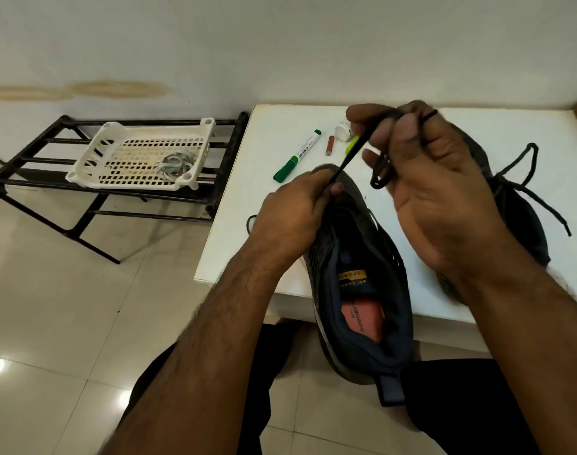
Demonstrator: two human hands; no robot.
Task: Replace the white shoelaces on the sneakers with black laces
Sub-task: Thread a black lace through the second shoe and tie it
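Your left hand [288,213] sits on the toe end of the near shoe [359,290], fingers curled, pinching the black lace [349,157] where it leaves the upper. The lace runs taut, up and right from that pinch, to your right hand [435,188]. Your right hand is raised above the shoe, palm toward you, thumb and fingertips pinching the lace at the top; a loose loop of lace hangs in front of the palm.

Near shoe: dark, heel toward you, overhanging the table [234,244] edge, toe on the tabletop. Opening faces up, with a yellow tongue label and a red insole visible. How many eyelets are laced, you can't tell; your hands cover them.

Second shoe [517,205]: on the table, right of the near shoe, mostly hidden behind your right hand. It already carries a black lace, with a loop and a free end lying on the tabletop beside it.

Past the near shoe's toe, on the table: a green marker [298,156], a small red stick [329,145], a white bottle [344,130], something yellow-green partly hidden by the lace.

Left of the table, on the tiled floor: a black rack [50,165] with a white basket [136,159] on it. The white laces [177,164] lie bunched in the basket's right corner, well apart from the near shoe.
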